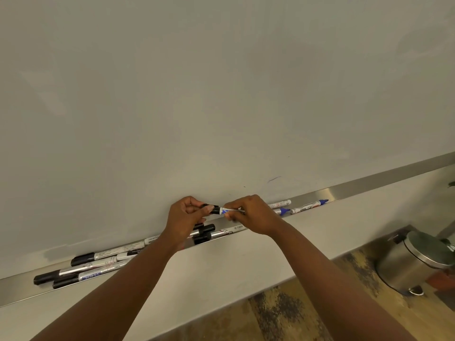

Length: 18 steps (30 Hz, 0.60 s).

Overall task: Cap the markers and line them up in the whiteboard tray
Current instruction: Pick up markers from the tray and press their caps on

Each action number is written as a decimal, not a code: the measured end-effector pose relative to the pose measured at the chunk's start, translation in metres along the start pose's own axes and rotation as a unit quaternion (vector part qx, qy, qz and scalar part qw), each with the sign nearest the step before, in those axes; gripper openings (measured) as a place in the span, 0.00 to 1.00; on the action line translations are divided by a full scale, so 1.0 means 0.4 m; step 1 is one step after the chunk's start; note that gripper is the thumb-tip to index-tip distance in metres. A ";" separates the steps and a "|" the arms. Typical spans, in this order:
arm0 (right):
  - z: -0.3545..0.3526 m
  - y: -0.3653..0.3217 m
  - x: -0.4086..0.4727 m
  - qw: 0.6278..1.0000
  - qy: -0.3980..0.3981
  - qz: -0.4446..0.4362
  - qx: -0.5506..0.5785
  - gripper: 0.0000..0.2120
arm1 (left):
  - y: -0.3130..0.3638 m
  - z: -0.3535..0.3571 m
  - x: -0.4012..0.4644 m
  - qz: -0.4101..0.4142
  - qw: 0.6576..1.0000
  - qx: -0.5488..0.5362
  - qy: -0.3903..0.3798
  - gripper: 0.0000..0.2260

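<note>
Both hands above tray (344,191), mid-scene: left hand (183,217) pinches black cap (213,209), right hand (248,212) grasps marker (225,210) barrel. Light, stiff, slick plastic; hold barrel near cap end.

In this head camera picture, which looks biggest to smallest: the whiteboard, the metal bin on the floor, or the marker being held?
1. Whiteboard, filling most of the view.
2. Metal bin, at lower right.
3. Held marker, mostly hidden between the hands, so its full length is unsure.
</note>
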State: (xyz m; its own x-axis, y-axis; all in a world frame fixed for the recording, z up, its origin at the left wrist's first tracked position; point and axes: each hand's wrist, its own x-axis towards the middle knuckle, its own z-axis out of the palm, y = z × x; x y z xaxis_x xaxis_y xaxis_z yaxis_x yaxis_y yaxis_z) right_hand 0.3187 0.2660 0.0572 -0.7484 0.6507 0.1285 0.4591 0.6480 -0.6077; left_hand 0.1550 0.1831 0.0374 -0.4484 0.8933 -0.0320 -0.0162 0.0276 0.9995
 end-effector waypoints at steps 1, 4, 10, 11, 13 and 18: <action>0.001 0.006 -0.001 1.000 0.002 -0.001 0.008 0.08 | -0.001 0.009 0.000 0.004 1.000 0.008 0.013 0.09; 0.001 0.029 -0.010 1.000 0.000 -0.004 -0.001 0.10 | -0.009 0.041 -0.004 0.029 0.997 0.052 0.053 0.10; -0.044 0.111 -0.028 0.998 0.006 0.000 -0.067 0.13 | -0.042 0.073 -0.003 0.084 0.983 0.153 0.052 0.08; -0.062 0.135 -0.035 0.996 0.025 0.015 -0.090 0.13 | -0.046 0.078 -0.002 0.088 0.982 0.163 0.045 0.08; -0.098 0.188 -0.051 0.979 0.080 0.050 -0.180 0.12 | -0.054 0.083 -0.003 0.093 0.977 0.188 0.031 0.06; -0.194 0.307 -0.104 0.940 0.232 0.149 -0.203 0.08 | -0.069 0.098 0.000 0.109 0.966 0.235 0.017 0.04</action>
State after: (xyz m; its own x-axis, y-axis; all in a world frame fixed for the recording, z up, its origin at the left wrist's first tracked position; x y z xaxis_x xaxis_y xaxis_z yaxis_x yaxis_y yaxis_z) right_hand 0.4434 0.3489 0.0381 -0.3116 0.8687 0.3852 0.8302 0.4461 -0.3345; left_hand 0.1906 0.1999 0.0099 -0.4248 0.8859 0.1865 0.4859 0.0494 0.8726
